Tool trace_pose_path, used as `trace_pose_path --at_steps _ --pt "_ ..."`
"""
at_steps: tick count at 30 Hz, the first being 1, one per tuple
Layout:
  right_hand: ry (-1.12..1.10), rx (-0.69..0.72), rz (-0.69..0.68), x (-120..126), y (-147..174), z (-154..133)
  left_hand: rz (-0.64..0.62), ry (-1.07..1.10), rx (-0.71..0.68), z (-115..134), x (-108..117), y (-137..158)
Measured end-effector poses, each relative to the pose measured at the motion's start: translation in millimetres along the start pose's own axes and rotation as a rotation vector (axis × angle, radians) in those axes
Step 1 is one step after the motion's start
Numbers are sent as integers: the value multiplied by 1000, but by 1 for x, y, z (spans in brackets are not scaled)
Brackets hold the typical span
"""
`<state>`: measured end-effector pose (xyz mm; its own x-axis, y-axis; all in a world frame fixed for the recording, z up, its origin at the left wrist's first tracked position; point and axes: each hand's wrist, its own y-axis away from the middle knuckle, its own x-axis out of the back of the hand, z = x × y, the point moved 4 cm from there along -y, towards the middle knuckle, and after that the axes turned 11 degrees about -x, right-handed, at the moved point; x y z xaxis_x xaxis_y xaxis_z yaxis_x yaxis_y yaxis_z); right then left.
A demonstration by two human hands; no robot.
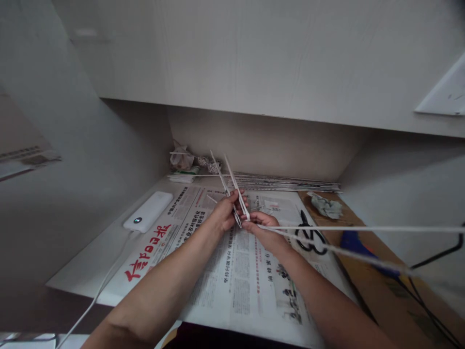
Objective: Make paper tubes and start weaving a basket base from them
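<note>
My left hand (228,207) is closed around thin white rolled-paper sticks (232,173), two of which point up and away past its fingers. Bent or looped ends of the sticks show below its fingertips. Close beside it, my right hand (262,224) pinches the strips where they meet. From there two long white paper strips (345,228) run off to the right, one nearly level and one sloping down. Both hands are above the newspaper (214,286) spread on the surface. How the strips cross between the fingers is partly hidden.
Black-handled scissors (310,247) lie right of my hands, near a blue glue gun (363,252) on cardboard (337,218). A bundle of paper sticks (286,183) lies along the back wall. A white power bank (148,212) with a cable sits left. An overhanging white panel (254,58) is above.
</note>
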<state>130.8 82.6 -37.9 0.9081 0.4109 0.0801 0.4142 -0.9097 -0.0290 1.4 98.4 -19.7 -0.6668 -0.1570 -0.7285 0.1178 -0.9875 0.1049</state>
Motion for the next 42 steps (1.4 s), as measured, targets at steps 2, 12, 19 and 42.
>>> trace_pose_path --at_steps 2,12,19,42 --pt "25 -5 24 2 0 0 -31 -11 10 -2 0 0" --pt "-29 -99 35 6 -5 4 -182 13 -27 -2 -7 6" --pt "11 -107 36 8 -6 3 -190 35 -37 -1 -7 6" --pt "-131 -251 70 5 -5 6 -163 -15 -75 -3 -6 3"
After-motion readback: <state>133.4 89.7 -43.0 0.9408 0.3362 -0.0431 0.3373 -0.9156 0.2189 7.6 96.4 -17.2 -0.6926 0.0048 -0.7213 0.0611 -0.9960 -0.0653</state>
